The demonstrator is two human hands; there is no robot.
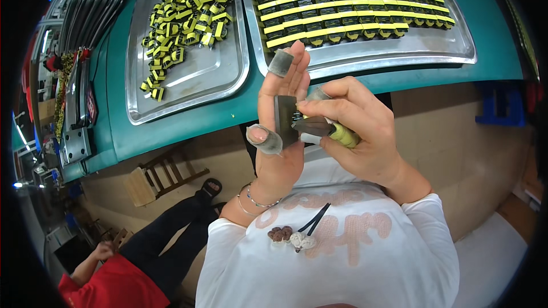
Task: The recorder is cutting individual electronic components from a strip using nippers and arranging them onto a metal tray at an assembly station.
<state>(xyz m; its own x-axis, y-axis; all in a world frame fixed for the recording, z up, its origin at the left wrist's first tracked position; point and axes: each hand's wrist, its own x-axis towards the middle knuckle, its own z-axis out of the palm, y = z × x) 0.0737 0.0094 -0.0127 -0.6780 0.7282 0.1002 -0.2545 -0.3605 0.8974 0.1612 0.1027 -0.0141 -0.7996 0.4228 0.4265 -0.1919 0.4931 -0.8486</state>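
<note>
My left hand (284,157) is palm up with a dark rectangular block (283,115) held upright against it. The thumb sits on the block's left side, while the index finger stretches up past it. Thin metal pins stick out from the block's right side. My right hand (365,122) grips a pair of pliers (344,135) with a dark head and yellow-green handles. Their jaws are at the pins, and my right fingertips are close to the block. Whether the jaws are closed on a pin, I cannot tell. Grey wraps cover several of my fingertips.
Ahead is a green-topped table (188,115). A metal tray (228,82) there holds a loose pile of small black-and-yellow parts; a second tray (456,51) holds similar parts in rows. Black cables (94,5) lie at far left. Lower left are a person (123,274) and a wooden stool (140,187).
</note>
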